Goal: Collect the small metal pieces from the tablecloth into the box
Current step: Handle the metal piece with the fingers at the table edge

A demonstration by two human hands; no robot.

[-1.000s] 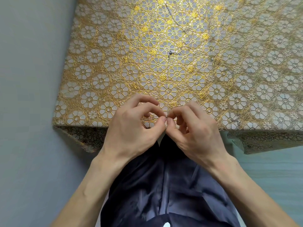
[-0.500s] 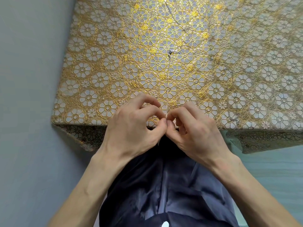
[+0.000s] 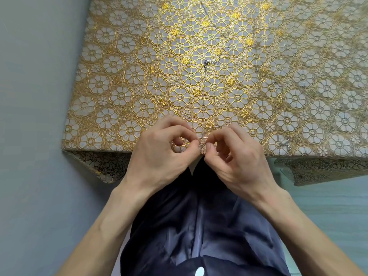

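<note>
A gold flower-patterned tablecloth (image 3: 123, 80) covers the table. My left hand (image 3: 159, 154) and my right hand (image 3: 237, 158) meet at its near edge, thumbs and forefingers pinched together on a tiny metal piece (image 3: 202, 144) between them. A small grey metal piece (image 3: 206, 62) lies at mid-table, with a thin chain-like line (image 3: 227, 36) running up from it. Other small metal pieces lie at the right (image 3: 275, 83) and near the front right edge (image 3: 285, 143). No box is in view.
The tablecloth's overhang (image 3: 99, 164) drops at the near edge. A grey floor (image 3: 29, 136) lies to the left, and my dark trousers (image 3: 199, 226) fill the bottom centre.
Both hands have stayed pinched together at the near edge. My fingertips have shifted slightly and the finger loops have opened a little.
</note>
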